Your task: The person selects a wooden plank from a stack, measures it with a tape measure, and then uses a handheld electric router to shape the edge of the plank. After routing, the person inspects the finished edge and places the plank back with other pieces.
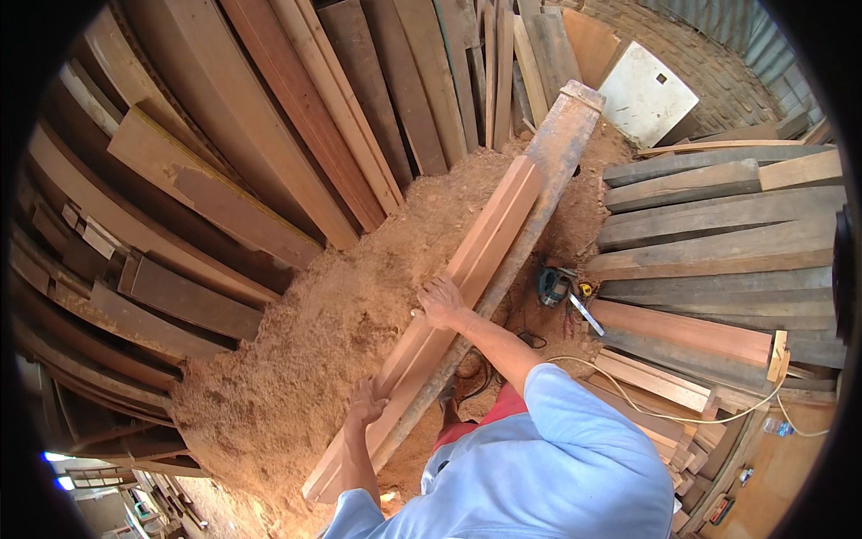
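A long reddish wooden piece with lengthwise lines (pixel 494 220) lies diagonally on a weathered, dusty beam (pixel 570 126). My right hand (pixel 440 304) grips it near the middle, fingers bent over the top and far edge. My left hand (pixel 366 402) holds it farther down toward the lower-left end, fingers curled on it. A teal power tool (pixel 555 286) sits in the sawdust right of the beam, beside a yellow tape measure (pixel 585 289) and a metal straightedge (pixel 585 316).
Tall planks (pixel 296 117) lean along the left and back over sawdust (pixel 269 386). A white panel (pixel 642 94) stands at the back right. Stacked boards (pixel 709 225) fill the right, crossed lower down by a pale cord (pixel 682 418).
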Available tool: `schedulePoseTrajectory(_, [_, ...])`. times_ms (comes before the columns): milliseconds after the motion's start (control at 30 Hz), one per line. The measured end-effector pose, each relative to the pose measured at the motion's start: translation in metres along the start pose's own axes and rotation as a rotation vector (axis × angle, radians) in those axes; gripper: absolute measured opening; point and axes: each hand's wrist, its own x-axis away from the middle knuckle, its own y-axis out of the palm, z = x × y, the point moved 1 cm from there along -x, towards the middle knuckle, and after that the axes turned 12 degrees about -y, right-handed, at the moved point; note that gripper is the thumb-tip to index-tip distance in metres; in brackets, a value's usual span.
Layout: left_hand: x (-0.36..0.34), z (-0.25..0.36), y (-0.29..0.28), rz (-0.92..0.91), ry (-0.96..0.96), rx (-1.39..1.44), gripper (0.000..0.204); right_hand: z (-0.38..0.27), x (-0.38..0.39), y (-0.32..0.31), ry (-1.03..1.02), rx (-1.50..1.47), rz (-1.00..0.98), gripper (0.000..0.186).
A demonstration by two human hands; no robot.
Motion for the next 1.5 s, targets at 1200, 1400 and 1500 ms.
schedulePoseTrajectory(1200, [0.016, 0.009, 0.037, 0.258, -0.018, -0.284, 0.136, 0.007, 0.021, 0.052, -0.037, -0.080, 0.211, 0.045])
schedulePoseTrajectory(1400, [0.024, 0.017, 0.027, 0.259, -0.003, -0.340, 0.131, -0.026, 0.118, 0.018, 0.438, -0.309, 0.293, 0.047])
schedulePoseTrajectory(1500, [0.022, 0.052, 0.022, 0.301, 0.093, -0.299, 0.121, -0.016, 0.190, 0.047, 0.725, -0.415, 0.271, 0.041])
